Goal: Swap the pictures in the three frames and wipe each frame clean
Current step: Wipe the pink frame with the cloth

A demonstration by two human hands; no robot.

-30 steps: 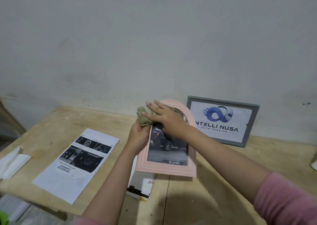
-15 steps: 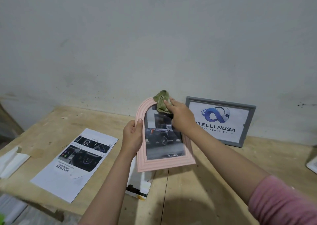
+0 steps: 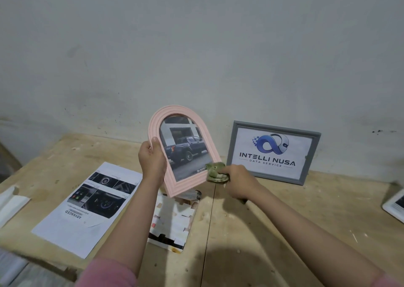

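Fingers of the right hand point(image 3: 237, 180) were bunched round a wadded green cloth point(image 3: 215, 173), pressing it against the lower right corner of the pink arched frame point(image 3: 157, 120) — half a second earlier the same wad had been up at the crown of the arch, and a second earlier the hand had lain spread across the glass. The cloth had therefore run from the top of the frame down its right side to the bottom. I judged the wiping of this frame to be nearly finished, with little left but the bottom edge.

Gripping the left edge of that frame, the left hand point(image 3: 152, 162) had its thumb on the front moulding and its fingers hidden behind; it held the frame raised off the wooden table point(image 3: 284, 221), upright and tilted a little to the left.

The picture in the pink frame showed a dark pickup truck, with a TOYOTA mark at its lower edge partly covered by the cloth. To the right of the pink frame, a grey rectangular frame point(image 3: 318, 151) leaned on the wall, its print reading INTELLI NUSA over DATA SERVICE — it already stood in place. Left of the pink frame lay a loose printed sheet point(image 3: 87, 210) of car-interior photos headed ADVANCED, with smaller lines too fine to read. Below the pink frame lay a flattened cardboard piece point(image 3: 172, 221), and far to the right a white frame point(image 3: 395, 208) showed only its corner.
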